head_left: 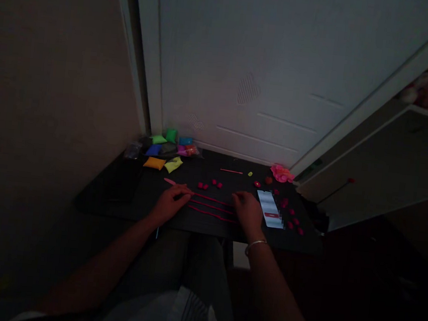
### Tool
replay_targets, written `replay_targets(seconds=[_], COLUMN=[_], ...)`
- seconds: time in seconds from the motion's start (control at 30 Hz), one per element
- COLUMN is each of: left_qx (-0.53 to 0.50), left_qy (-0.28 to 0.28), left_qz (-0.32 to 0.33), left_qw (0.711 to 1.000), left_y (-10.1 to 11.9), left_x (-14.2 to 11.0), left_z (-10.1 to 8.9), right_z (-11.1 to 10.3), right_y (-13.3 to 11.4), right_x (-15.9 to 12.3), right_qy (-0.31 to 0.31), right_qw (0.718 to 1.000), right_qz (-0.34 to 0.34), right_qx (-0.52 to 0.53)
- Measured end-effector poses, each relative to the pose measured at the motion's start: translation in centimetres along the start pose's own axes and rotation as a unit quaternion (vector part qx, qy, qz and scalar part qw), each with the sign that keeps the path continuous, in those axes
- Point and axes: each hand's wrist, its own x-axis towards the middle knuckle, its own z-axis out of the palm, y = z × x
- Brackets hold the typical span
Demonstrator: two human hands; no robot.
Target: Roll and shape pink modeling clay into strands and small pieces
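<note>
Three thin red clay ropes (211, 206) lie side by side on a small black table (120, 192). My left hand (170, 202) rests at their left ends with the fingers curled down onto the top rope. My right hand (247, 210) lies over their right ends, fingers bent and pressing on the clay; a bracelet circles that wrist. A pink plastic tool (170, 181) lies just above my left hand. Several small red clay balls (209, 184) sit beyond the ropes.
Coloured clay packets (165, 151) are heaped at the table's back left. A phone (271, 209) lies right of my right hand among more red clay pieces (294, 222). A pink clay flower (282, 173) sits at the back right. A white door stands behind, a cabinet at right.
</note>
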Motion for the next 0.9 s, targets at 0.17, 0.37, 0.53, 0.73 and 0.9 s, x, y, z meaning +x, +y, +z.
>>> replay_targets(seconds=[0.17,0.37,0.53,0.73,0.9], left_qx=[0.000,-0.005,-0.007,-0.010,-0.013], left_qy=[0.002,0.003,0.002,0.001,0.000], left_qz=[0.002,-0.001,-0.001,-0.003,-0.002], left_qw=[1.000,1.000,1.000,1.000,1.000], left_y=[0.0,0.1,-0.2,-0.2,-0.3], left_x=[0.0,-0.1,0.0,0.1,0.0], left_z=[0.0,-0.1,-0.1,-0.1,-0.1], right_z=[2.4,3.3,2.8,0.0,-3.5], right_y=[-3.5,-4.5,-4.1,-0.1,6.1], right_x=[2.8,4.0,3.5,3.3,3.4], right_qy=[-0.035,-0.052,-0.041,0.017,0.043], right_qw=[0.999,0.998,0.998,1.000,0.994], right_qz=[-0.007,-0.041,-0.037,-0.021,0.098], right_qx=[0.020,-0.020,-0.025,-0.010,-0.014])
